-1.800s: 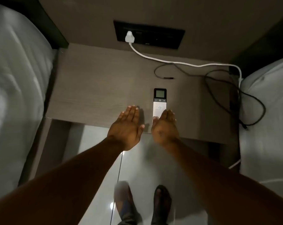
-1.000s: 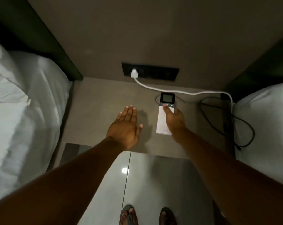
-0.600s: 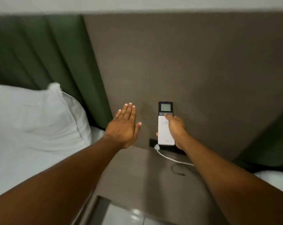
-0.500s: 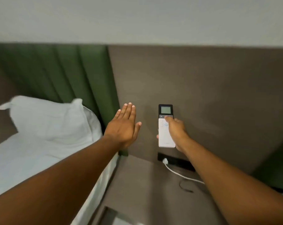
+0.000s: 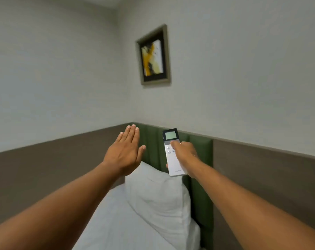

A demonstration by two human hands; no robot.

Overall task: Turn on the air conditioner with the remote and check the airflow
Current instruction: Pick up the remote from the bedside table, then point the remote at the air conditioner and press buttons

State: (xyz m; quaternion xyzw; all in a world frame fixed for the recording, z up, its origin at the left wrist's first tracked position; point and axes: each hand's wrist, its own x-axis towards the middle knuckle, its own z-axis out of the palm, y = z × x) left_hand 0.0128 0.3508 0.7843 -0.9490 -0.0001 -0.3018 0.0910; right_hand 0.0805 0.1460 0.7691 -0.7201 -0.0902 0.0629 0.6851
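Note:
My right hand grips a slim white remote with a dark top and a small grey screen, held upright in front of me; the thumb rests on the buttons just below the screen. My left hand is stretched out flat beside it, palm down, fingers together and holding nothing. No air conditioner shows in the head view.
A white pillow and bed sheet lie below my arms against a green padded headboard. A framed picture hangs on the pale wall above a brown wall panel.
My right hand picked the remote up off the bedside table and raised it. My view swung up and to the left, from the table to the bed corner and wall. The left hand stayed flat.

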